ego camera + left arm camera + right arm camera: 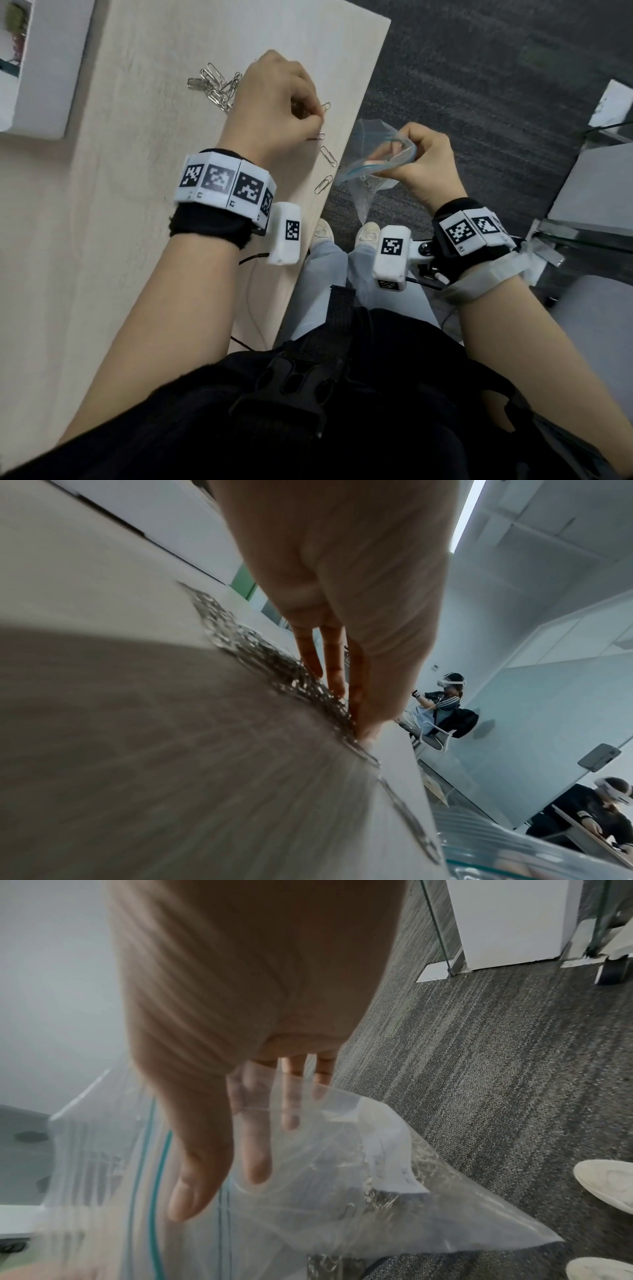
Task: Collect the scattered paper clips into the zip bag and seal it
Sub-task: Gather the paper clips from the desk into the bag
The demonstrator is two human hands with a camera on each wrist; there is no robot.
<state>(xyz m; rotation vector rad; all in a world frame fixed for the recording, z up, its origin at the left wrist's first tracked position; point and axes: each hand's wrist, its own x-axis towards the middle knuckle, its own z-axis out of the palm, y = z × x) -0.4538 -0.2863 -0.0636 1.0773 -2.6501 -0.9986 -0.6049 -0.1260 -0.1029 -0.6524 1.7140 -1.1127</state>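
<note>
A pile of silver paper clips (213,86) lies on the pale wooden table (120,205), with three loose clips (329,156) near its right edge. My left hand (317,121) rests on the table just right of the pile. Its fingers and thumb curl together onto clips (308,685), and one clip (317,137) sticks out beneath the thumb. My right hand (400,148) grips the mouth of the clear zip bag (368,192) just off the table edge, above the floor. In the right wrist view the thumb (192,1191) lies outside the bag (342,1191), the fingers inside. Several clips (423,1158) sit in it.
A white box (44,68) stands at the table's far left. Dark carpet (479,85) lies right of the table, with my shoes (368,233) below the bag. Glass-edged furniture (589,192) stands at the right. Two other people (445,707) sit in the background.
</note>
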